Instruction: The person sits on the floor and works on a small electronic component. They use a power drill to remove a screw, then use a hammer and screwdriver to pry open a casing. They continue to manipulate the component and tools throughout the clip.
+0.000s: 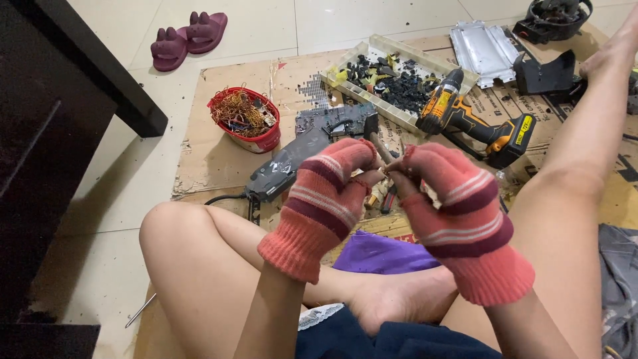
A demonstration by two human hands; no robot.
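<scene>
Here we see our left hand [322, 199] and right hand [452, 199], both in striped fingerless gloves, fingers closed on a small wooden-handled tool [380, 147] held between them above the cardboard mat [212, 159]. Its long axis tilts up-left, nearer the left fingertips.

floor: pale tiles [119, 193], a pair of maroon slippers [188, 37] at upper left
cardboard sheet [212, 159]: spread over the tiles, centre to upper right
on cardboard: red bowl of wire scraps [244, 118], white tray of black fragments [396, 80], yellow-black cordless drill [475, 119], dark gutted casing [302, 156]
</scene>
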